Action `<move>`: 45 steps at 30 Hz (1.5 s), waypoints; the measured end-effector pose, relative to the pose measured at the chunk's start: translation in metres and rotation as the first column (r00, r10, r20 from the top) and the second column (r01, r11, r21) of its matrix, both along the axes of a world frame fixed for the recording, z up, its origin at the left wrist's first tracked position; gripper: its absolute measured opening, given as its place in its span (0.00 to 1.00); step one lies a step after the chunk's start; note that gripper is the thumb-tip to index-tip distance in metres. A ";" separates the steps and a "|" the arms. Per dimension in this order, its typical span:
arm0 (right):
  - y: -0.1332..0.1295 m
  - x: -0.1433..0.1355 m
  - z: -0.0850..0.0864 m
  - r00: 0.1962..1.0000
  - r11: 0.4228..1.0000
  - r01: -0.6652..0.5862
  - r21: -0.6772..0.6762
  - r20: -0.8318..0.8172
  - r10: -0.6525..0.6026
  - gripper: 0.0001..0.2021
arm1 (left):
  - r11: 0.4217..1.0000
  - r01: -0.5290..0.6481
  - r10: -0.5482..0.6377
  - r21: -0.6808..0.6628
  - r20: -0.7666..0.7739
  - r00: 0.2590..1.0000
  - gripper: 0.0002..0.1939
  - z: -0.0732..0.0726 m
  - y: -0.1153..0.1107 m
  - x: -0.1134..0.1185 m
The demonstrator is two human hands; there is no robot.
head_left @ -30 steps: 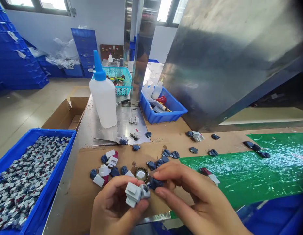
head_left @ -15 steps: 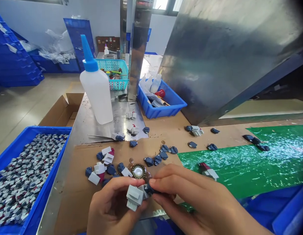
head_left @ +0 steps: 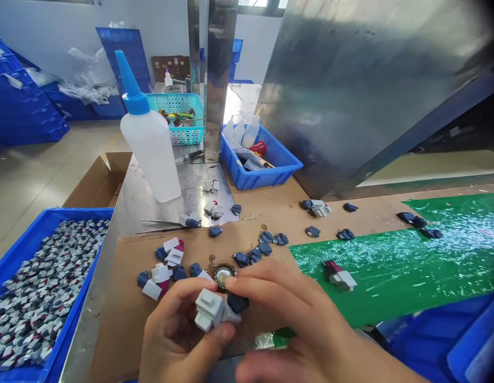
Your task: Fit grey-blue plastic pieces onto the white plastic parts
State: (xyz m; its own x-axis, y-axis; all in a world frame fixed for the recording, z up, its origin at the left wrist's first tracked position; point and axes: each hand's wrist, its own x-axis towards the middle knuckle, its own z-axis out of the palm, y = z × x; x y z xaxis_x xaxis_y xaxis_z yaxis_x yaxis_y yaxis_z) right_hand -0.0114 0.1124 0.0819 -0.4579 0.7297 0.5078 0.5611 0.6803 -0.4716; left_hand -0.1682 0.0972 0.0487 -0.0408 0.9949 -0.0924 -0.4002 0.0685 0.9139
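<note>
Two hands, mine: left hand (head_left: 179,340) grips white part (head_left: 208,309), right hand (head_left: 295,324) pinches navy piece (head_left: 237,303); cardboard-covered steel bench (head_left: 131,303), green sheet (head_left: 410,266), blue crates (head_left: 23,106) stacked behind.

Right hand (head_left: 311,330) blurred, cut off below.

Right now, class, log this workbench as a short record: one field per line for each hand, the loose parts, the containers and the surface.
Left hand: grips a white-grey plastic piece
Right hand: fingertips pinch a dark blue part against that piece
Loose parts: blue and white pieces scattered on cardboard sheet
Small dish: bottle cap just beyond the hands
Bottle: white squeeze bottle, blue nozzle, upright
Left bin: blue crate full of assembled pieces
Right surface: green plastic sheet
</note>
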 end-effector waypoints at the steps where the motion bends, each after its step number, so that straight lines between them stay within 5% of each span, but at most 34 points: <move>1: 0.002 -0.003 -0.007 1.000 0.995 0.028 0.093 0.011 -0.029 0.24 | 1.000 -0.010 0.010 -0.002 0.012 1.000 0.16 0.000 0.001 -0.001; 5: 0.011 -0.018 -0.028 0.991 0.948 0.103 0.301 0.048 -0.123 0.31 | 0.998 0.044 -0.039 -0.039 0.133 0.990 0.13 0.001 0.003 -0.004; 10: 0.024 -0.027 -0.027 0.990 0.895 0.086 0.438 0.061 -0.125 0.29 | 0.980 0.167 -0.139 -0.112 0.222 0.965 0.17 -0.005 0.005 -0.014; 20: 0.017 -0.038 -0.031 0.991 0.930 0.132 0.344 -0.065 -0.117 0.24 | 0.974 0.184 -0.148 -0.130 0.243 0.959 0.17 -0.007 0.007 -0.019; 36: 0.014 -0.041 -0.023 0.985 0.887 0.171 0.429 -0.054 -0.165 0.22 | 0.954 0.290 -0.258 -0.078 0.283 0.924 0.17 -0.009 0.004 -0.024; 45: 0.018 -0.044 -0.031 0.993 0.962 0.078 0.260 -0.102 -0.053 0.26 | 0.954 0.291 -0.264 -0.075 0.252 0.931 0.19 -0.012 0.007 -0.021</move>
State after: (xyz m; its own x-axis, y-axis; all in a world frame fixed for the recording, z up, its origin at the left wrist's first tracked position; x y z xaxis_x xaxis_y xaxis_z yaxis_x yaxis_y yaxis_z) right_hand -0.0551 0.1299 0.0513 -0.3552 0.5916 0.7238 0.5708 0.7504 -0.3332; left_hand -0.1889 0.1043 0.0366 0.2721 0.9463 -0.1744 -0.5542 0.3023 0.7755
